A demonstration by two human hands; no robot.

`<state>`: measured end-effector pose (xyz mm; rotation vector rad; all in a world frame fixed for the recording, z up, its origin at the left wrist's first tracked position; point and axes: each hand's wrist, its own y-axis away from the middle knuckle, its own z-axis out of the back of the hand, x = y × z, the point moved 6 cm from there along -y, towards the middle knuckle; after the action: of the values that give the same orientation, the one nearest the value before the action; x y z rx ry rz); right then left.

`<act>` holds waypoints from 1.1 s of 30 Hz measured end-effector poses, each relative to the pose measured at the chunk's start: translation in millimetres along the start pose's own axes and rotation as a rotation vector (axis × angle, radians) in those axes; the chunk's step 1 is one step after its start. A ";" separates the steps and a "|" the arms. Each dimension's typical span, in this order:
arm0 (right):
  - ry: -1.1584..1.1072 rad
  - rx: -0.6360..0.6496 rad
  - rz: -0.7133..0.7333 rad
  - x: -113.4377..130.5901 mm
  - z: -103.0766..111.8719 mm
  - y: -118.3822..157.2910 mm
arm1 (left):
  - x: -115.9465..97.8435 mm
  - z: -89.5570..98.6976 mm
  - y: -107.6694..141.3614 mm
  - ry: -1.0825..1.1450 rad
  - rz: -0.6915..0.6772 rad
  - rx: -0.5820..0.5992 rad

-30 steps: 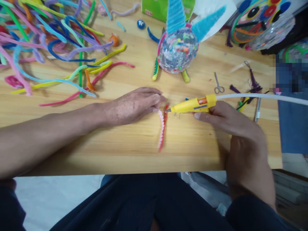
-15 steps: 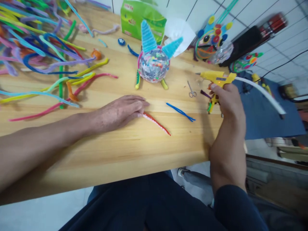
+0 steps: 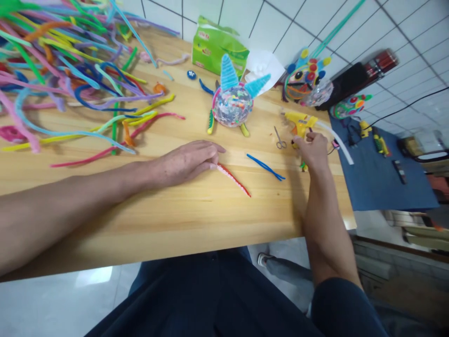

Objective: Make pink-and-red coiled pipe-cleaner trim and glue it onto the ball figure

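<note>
The red-and-pink fuzzy pipe-cleaner strip (image 3: 234, 179) lay flat on the pale wooden table (image 3: 196, 220), near the front edge, running toward 4 o'clock from the left hand (image 3: 185, 162). That hand lay palm down with its fingers together, their tips pressing the strip's upper end. The two colours appeared already joined along their length; by that sign the gluing looked done, and the piece had yet to be lifted or fitted anywhere. At 2 o'clock from the strip, the right hand (image 3: 311, 149) was closed round the yellow hot-glue gun (image 3: 300, 122) with its white glue stick, held low over the table near the far right edge. Between the two lay a thin blue pipe cleaner (image 3: 265, 166) and small steel scissors (image 3: 279, 140). At 12 o'clock stood a glittery clear ball with two blue horns (image 3: 232, 104); a loose heap of coloured pipe cleaners (image 3: 70, 84) filled 10 o'clock. Compared with one second before, the gun's nozzle had left the strip and travelled to the right, while the left hand had kept its place.
</note>
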<state>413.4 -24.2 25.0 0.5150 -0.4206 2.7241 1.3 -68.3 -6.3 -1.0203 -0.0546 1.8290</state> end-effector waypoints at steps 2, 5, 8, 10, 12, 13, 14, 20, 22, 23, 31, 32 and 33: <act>0.122 -0.104 0.050 10.3 22.2 26.5 | 0.6 -0.1 0.0 0.009 0.009 0.005; -0.002 -0.046 0.268 56.0 35.0 73.2 | 2.7 -0.5 0.1 0.045 0.034 0.015; -0.208 0.308 0.406 111.0 13.5 115.3 | 6.0 0.7 0.1 0.080 0.073 -0.006; -0.306 0.505 0.439 139.6 -7.5 135.5 | 7.9 1.5 -0.1 0.104 0.105 -0.018; -0.364 0.639 0.428 156.1 -28.7 147.1 | 9.0 2.3 -0.4 0.134 0.141 -0.023; -0.385 0.677 0.418 160.6 -37.7 150.0 | 9.2 3.1 -0.5 0.150 0.161 -0.028; -0.401 0.697 0.409 163.4 -45.1 151.3 | 9.3 4.3 -0.6 0.167 0.181 -0.038; -0.532 0.609 0.327 167.4 -56.1 146.2 | 6.0 18.6 -1.8 0.217 0.190 -0.216; -0.580 0.580 0.288 168.0 -54.1 145.6 | 8.1 22.1 -1.5 0.229 0.191 -0.286; -0.599 0.571 0.274 168.4 -53.4 145.9 | 10.4 22.3 -1.2 0.243 0.206 -0.307; -0.621 0.571 0.258 164.6 -59.0 151.8 | 19.5 13.8 0.4 0.422 0.328 -0.300; -0.627 0.570 0.254 163.8 -59.9 152.0 | 18.2 14.4 0.3 0.426 0.332 -0.303; -0.629 0.569 0.252 163.2 -60.5 152.1 | 16.8 15.2 0.0 0.428 0.334 -0.305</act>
<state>195.0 -96.5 1.9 1.5785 0.1853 2.8474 -11.1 -49.4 -6.8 -1.7036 0.1053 1.8901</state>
